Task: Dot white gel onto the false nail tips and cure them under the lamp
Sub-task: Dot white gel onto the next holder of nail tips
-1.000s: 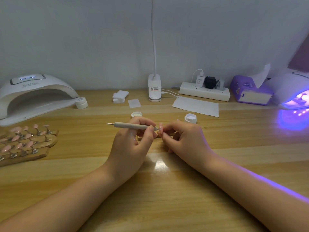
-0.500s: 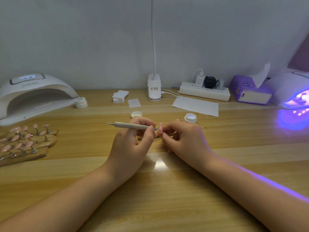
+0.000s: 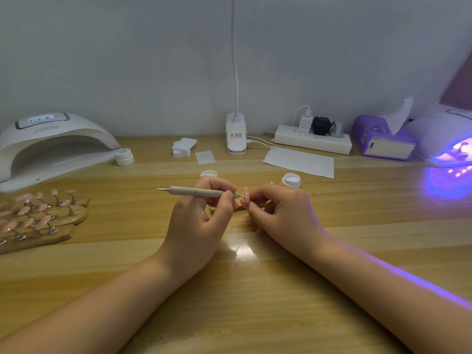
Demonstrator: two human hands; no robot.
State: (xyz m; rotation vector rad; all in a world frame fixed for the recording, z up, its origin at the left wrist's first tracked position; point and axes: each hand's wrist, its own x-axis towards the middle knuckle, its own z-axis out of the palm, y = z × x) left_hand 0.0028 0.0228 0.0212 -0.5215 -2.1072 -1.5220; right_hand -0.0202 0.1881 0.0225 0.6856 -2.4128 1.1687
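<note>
False nail tip [image 3: 245,195], pink with white dots, sits pinched in my right hand [image 3: 283,213] above the middle of the wooden counter [image 3: 255,290], that grip closed tight around it. My left hand [image 3: 201,218] holds a grey dotting pen [image 3: 196,192] level, fingers clamped on its shaft, its fine point touching the nail. Just behind my hands stand an open jar of white gel [image 3: 291,180] and its lid [image 3: 209,173]. At far right a curing lamp [image 3: 444,141] glows violet; a second, unlit lamp [image 3: 51,141] stands at far left, a small closed jar [image 3: 124,157] beside it. More pink tips stand on wooden holders [image 3: 38,215] at left.
</note>
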